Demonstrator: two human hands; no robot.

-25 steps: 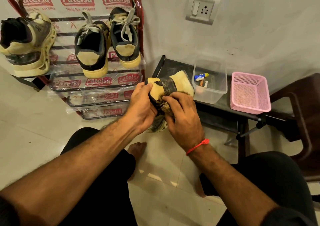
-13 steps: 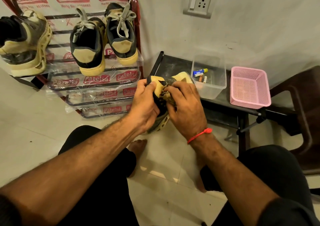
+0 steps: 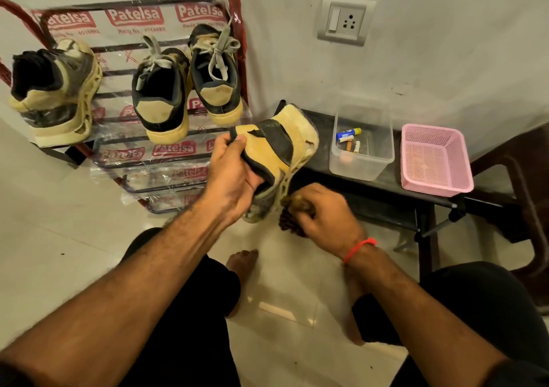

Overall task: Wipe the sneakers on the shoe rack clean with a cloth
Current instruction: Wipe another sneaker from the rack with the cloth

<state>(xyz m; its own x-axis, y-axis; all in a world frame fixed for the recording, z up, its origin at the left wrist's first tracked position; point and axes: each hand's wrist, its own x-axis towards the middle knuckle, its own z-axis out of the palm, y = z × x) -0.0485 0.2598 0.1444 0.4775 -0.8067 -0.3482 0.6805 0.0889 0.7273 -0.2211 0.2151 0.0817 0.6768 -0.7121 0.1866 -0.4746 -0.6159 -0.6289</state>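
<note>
Head camera looks down on a pale tiled floor [image 3: 59,238] and a grey wall [image 3: 445,45], with a shoe rack [image 3: 166,175] standing against the wall at the left, its dark bars wrapped in clear plastic printed with red labels. To the right of the rack a low black worktop [image 3: 383,184] runs along the wall, and part of a dark brown chair [image 3: 517,164] shows at the right edge. Three sneakers sit on the rack's top shelf: a chunky tan and grey one [image 3: 53,95] at the far left, and a black and tan pair, the left of the two [image 3: 160,95] just beside the right one [image 3: 217,80], both with loose grey laces. On the worktop a pink mesh basket [image 3: 435,161] stands next to a clear plastic box [image 3: 361,161] holding a few small tubes. A fourth sneaker [image 3: 279,149], yellow-tan with black patches, is held up off the rack between rack and worktop, toe pointing away toward the wall. The left hand [image 3: 234,178] grips it at the heel collar, thumb on top and fingers curled inside the opening. The right hand [image 3: 323,211], a red thread at its wrist, is closed around a dark brown cloth [image 3: 292,223] bunched just below the sneaker's sole edge; whether the cloth touches the sole cannot be told. A white wall socket [image 3: 344,21] sits above.
</note>
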